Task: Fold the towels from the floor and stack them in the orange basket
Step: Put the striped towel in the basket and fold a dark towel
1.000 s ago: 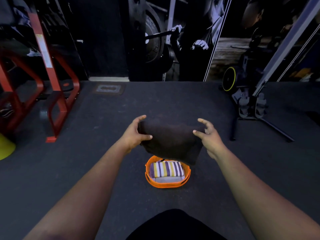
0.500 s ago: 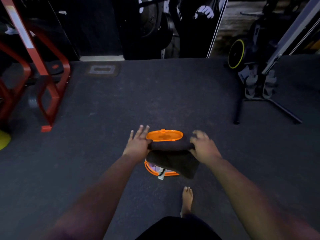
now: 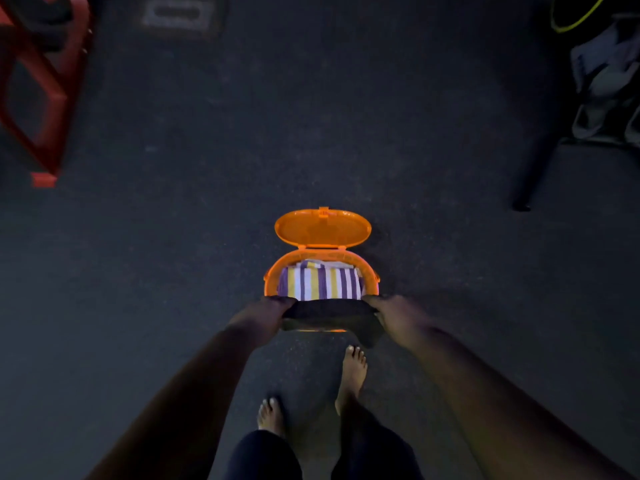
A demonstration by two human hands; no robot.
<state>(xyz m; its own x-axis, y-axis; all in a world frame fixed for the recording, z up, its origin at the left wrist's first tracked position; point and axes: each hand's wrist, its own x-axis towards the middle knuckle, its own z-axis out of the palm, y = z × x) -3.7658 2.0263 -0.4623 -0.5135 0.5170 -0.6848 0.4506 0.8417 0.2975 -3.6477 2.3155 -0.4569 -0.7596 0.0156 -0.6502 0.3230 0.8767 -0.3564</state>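
The dark towel is covering the near rim of the orange basket; only a thin orange glow is showing beneath it. It is also hiding the near edge of the striped towel. A pale folded layer is peeking out behind the striped towel, too little showing to identify. Fingertips of the left hand and right hand are disappearing into the dark cloth. Far left of the basket, the red frame is running off the edge, blurred.
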